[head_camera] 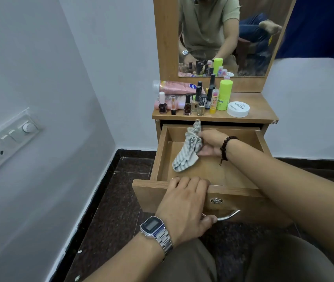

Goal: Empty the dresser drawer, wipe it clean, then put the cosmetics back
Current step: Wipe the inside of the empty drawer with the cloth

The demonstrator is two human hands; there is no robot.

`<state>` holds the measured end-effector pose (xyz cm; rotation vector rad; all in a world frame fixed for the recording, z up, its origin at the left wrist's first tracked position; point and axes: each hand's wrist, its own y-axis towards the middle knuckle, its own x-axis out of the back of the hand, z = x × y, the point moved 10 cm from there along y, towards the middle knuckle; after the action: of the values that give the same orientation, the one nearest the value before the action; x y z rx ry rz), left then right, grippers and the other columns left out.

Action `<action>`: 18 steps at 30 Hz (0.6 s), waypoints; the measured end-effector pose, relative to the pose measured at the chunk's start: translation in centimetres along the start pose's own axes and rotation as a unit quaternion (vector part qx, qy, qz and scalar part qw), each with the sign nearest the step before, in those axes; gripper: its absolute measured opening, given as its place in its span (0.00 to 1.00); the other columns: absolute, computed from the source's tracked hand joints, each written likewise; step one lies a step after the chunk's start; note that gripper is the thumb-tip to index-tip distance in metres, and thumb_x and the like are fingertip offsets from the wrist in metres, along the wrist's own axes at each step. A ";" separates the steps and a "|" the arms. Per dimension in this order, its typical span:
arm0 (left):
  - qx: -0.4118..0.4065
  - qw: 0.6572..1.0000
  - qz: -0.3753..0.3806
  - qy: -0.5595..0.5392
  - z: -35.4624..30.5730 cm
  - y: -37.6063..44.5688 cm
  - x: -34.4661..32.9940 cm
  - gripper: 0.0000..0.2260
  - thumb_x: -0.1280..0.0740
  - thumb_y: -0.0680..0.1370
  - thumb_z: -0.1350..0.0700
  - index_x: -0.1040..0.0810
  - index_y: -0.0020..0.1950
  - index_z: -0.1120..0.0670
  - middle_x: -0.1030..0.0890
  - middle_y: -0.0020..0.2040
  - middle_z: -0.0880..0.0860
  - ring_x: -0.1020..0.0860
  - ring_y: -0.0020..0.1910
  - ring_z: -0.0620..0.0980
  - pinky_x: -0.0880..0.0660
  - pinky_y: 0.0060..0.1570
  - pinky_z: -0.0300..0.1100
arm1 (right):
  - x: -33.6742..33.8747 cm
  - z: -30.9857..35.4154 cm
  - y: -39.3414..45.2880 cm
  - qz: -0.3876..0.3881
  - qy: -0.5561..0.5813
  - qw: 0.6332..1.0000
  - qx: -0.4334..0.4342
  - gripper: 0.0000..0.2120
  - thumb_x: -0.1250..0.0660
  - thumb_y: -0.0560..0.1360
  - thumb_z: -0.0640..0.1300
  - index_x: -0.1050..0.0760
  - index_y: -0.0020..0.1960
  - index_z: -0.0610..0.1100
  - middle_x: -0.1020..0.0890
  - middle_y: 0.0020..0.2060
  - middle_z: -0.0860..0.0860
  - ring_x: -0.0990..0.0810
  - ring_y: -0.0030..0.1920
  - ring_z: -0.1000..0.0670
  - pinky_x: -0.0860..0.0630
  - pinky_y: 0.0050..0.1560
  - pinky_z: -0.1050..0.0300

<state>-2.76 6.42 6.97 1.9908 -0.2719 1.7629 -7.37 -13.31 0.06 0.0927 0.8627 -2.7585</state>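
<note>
Head view, entry.

A: Where is the cloth (pixel 186 151) relative to the hands?

B: Bunched in the right hand (pixel 213 144), fingers curled round its upper part; the loose end trails toward the left hand (pixel 184 208), long axis running from far-right to near-left. It hangs inside the drawer (pixel 162 155), which holds nothing else visible.

A: Left hand?

B: Fingers hooked over the drawer front edge, thumb under the handle (pixel 229 215), steadying it.

A: Cosmetics (pixel 200 98)?

B: Beyond both hands, on the dresser top (pixel 259 110). Right hand nearer. Judgement: wiping under way; unwiped floor lies toward the left hand.
</note>
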 end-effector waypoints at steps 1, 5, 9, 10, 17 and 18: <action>0.000 1.000 0.001 0.000 0.0 0.0 0.0 0.29 0.39 0.70 0.34 0.32 0.64 0.51 0.26 0.55 0.48 0.28 0.54 0.51 0.35 0.60 0.49 | -0.6 0.0 -0.4 0.007 0.048 0.999 -0.004 0.08 0.44 0.82 0.39 0.29 0.59 0.40 0.21 0.48 0.43 0.20 0.43 0.46 0.18 0.35 0.49; 0.005 1.000 -0.009 0.012 -0.1 -0.1 0.1 0.28 0.39 0.70 0.34 0.31 0.62 0.51 0.26 0.54 0.48 0.28 0.53 0.51 0.35 0.60 0.49 | -3.6 -0.9 0.5 0.043 -0.030 0.999 0.002 0.18 0.38 0.80 0.42 0.33 0.69 0.42 0.24 0.61 0.43 0.21 0.53 0.44 0.22 0.56 0.49; 0.008 1.000 -0.013 0.012 -0.1 0.0 -0.1 0.28 0.38 0.69 0.34 0.30 0.60 0.51 0.26 0.52 0.48 0.28 0.51 0.51 0.33 0.59 0.50 | -7.1 -0.1 1.8 0.070 -0.053 0.996 0.034 0.17 0.38 0.81 0.42 0.32 0.68 0.41 0.24 0.65 0.42 0.22 0.58 0.46 0.24 0.60 0.49; 0.009 1.000 -0.017 0.013 0.0 0.0 0.0 0.27 0.38 0.68 0.34 0.30 0.60 0.51 0.26 0.52 0.48 0.28 0.51 0.51 0.33 0.59 0.50 | -7.6 0.0 2.1 0.076 -0.068 0.994 0.037 0.16 0.39 0.81 0.42 0.33 0.68 0.41 0.23 0.64 0.42 0.21 0.56 0.46 0.24 0.58 0.49; 0.008 1.000 -0.023 0.007 0.0 0.1 0.2 0.27 0.37 0.68 0.34 0.31 0.59 0.51 0.27 0.52 0.48 0.29 0.51 0.51 0.33 0.56 0.48 | -8.8 -4.5 -0.6 0.194 -0.276 0.941 -0.016 0.14 0.35 0.77 0.35 0.29 0.61 0.41 0.19 0.52 0.45 0.19 0.52 0.46 0.20 0.50 0.54; 0.007 1.000 -0.025 0.010 -0.1 0.1 0.2 0.27 0.37 0.68 0.34 0.31 0.58 0.51 0.26 0.52 0.48 0.29 0.52 0.51 0.33 0.56 0.48 | -9.2 -5.4 -1.5 0.218 -0.304 0.927 -0.024 0.13 0.33 0.75 0.35 0.28 0.59 0.40 0.20 0.49 0.44 0.21 0.50 0.46 0.22 0.45 0.57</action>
<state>-2.84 6.44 7.23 1.9720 -0.2006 1.7569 1.07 -7.09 -2.29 -0.4946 0.6341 -2.1449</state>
